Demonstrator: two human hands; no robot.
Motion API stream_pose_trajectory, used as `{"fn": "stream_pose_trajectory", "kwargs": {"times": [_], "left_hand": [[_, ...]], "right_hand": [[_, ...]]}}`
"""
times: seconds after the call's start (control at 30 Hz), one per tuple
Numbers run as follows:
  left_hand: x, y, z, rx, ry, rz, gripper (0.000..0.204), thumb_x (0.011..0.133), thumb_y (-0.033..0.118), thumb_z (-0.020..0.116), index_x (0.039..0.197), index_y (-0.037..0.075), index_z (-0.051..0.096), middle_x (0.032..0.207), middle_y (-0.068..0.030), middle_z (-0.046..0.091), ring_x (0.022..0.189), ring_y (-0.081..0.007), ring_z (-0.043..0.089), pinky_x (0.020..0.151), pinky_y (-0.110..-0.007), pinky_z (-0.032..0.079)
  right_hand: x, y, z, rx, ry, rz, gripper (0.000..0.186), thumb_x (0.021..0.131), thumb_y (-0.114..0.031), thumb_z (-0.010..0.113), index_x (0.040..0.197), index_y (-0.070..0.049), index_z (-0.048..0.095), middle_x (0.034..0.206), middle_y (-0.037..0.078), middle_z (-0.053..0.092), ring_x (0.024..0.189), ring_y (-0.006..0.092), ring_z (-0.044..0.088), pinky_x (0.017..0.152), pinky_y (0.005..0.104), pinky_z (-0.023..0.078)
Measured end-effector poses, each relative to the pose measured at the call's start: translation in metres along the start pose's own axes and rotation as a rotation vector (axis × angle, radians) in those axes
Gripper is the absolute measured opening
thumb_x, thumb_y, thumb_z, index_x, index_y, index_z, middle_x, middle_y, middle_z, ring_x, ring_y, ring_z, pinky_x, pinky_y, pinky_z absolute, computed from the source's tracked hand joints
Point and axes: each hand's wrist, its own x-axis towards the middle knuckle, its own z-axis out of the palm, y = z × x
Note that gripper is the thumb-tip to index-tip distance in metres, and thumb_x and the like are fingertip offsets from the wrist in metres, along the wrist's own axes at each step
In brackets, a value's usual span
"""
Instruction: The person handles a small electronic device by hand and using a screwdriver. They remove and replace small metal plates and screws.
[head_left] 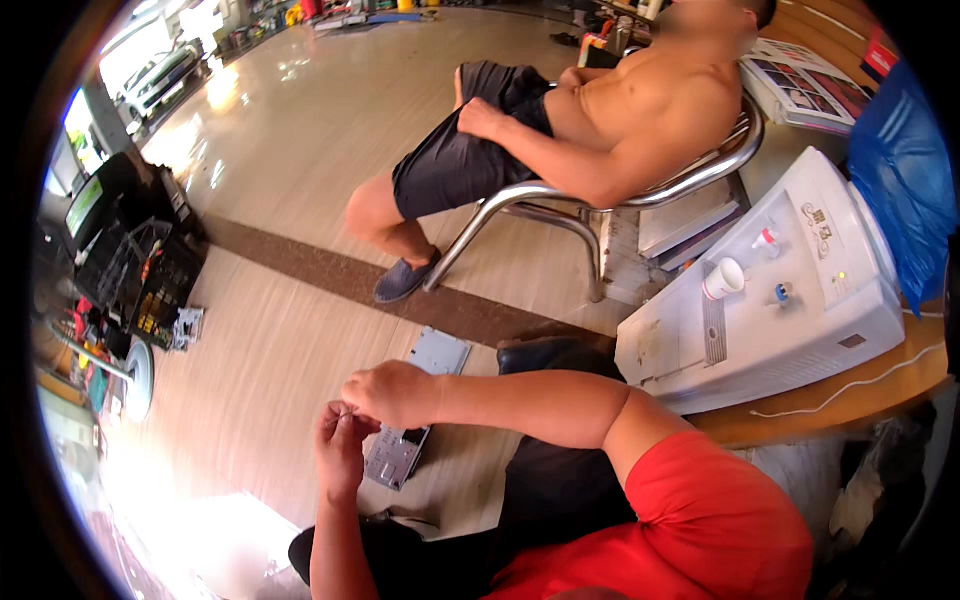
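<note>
— Red sleeve point(700, 510) is closest, right at the bottom. What are the hands doing?

— Both are up together over the floor. Left hand point(342, 448) has its fingers curled in, and right hand point(395, 392) touches it at the fingertips. They seem to pinch something tiny. I cannot tell what it is.

— What lies under them?

— Flat grey metal plate point(418, 405) with square corners, lying on the shiny tan floor point(290, 330) just below the hands.

— Is there room to move?

— Lots of bare floor to the left and ahead. On the right, a smooth white water dispenser point(790, 290) stands close. Ahead, another person sits in a bent metal tube chair point(560, 200). A black wire crate point(140, 270) sits far left.
</note>
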Motion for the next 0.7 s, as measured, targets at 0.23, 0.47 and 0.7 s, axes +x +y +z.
{"fn": "stream_pose_trajectory", "kwargs": {"times": [0.23,0.47,0.7], "left_hand": [[0.016,-0.008,-0.002,0.053,0.021,0.017,0.02,0.103,0.02,0.044,0.095,0.003,0.053,0.086,-0.0071,0.063,0.078,-0.0159,0.063,0.076,-0.032,0.053],[0.016,-0.001,-0.035,0.101,0.046,0.081,0.03,0.102,0.03,0.046,0.1,0.003,0.058,0.088,-0.0065,0.063,0.079,-0.0153,0.063,0.075,-0.032,0.053],[0.029,0.035,-0.056,0.007,0.331,0.228,0.037,0.1,0.029,0.05,0.119,-0.002,0.054,0.096,-0.0099,0.063,0.088,-0.021,0.065,0.079,-0.032,0.053]], "right_hand": [[0.0,0.012,0.011,0.053,0.132,-0.017,0.011,0.087,-0.015,0.058,0.09,-0.005,0.056,0.086,0.014,0.062,0.079,0.0337,0.064,0.066,0.0431,0.051],[0.013,0.007,0.009,0.021,0.173,-0.02,0.009,0.087,-0.012,0.06,0.092,-0.004,0.059,0.087,0.017,0.062,0.084,0.0347,0.062,0.071,0.0408,0.049],[-0.001,0.028,0.013,0.048,0.105,0.246,0.014,0.088,-0.015,0.06,0.091,-0.001,0.063,0.083,0.018,0.066,0.079,0.0329,0.064,0.072,0.0379,0.05]]}}
